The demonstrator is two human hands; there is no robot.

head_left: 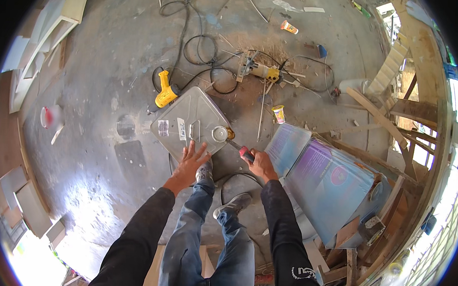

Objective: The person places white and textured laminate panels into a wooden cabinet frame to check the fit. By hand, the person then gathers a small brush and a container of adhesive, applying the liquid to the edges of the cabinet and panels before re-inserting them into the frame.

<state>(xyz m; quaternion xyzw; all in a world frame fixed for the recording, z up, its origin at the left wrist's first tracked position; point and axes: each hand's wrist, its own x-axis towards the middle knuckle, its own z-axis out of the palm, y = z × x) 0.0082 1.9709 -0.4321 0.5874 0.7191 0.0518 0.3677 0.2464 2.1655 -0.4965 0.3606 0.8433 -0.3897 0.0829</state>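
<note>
Grey concrete floor (99, 71), scuffed and dusty, spread around a square metal tin (200, 106), which sat on it with one corner away from the person. Blue-and-purple boxes (329, 183) lay to the tin's right. Beyond the tin, also toward the right, was a yellow-and-grey power tool (263, 71); a yellow drill-shaped tool (166, 91) lay just beside the tin's far left edge. The left hand (188, 167) had its fingers spread over the tin's near part, close to the wire handle (190, 131); how firmly they pressed could not be told. The right hand (262, 166), off the tin's right corner, was wrapped round the red-and-black grip of a screwdriver (247, 154), its shaft pointing to that corner; whether the tip touched was unclear. Smaller still, a yellow cup (278, 114) was to the tin's right, and a round pale fitting (219, 134) sat on the tin's top near its right corner.
</note>
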